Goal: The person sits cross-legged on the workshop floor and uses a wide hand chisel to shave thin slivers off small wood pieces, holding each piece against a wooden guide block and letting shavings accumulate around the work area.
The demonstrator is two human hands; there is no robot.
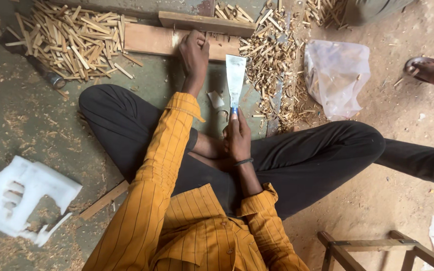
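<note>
I sit cross-legged on the ground in black trousers and a striped orange shirt. My right hand (238,136) grips the handle of a broad flat metal blade (235,75), which points away from me. My left hand (195,52) reaches forward with fingers curled over something small on a flat wooden plank (151,39); what it holds is hidden. A second wooden bar (204,22) lies just beyond the plank.
A heap of split wooden sticks (71,40) lies at far left, and wood shavings (272,60) at far right. A clear plastic bag (336,75), another person's sandalled foot (430,73), a white foam block (23,198) and a wooden stool frame (372,248) surround me.
</note>
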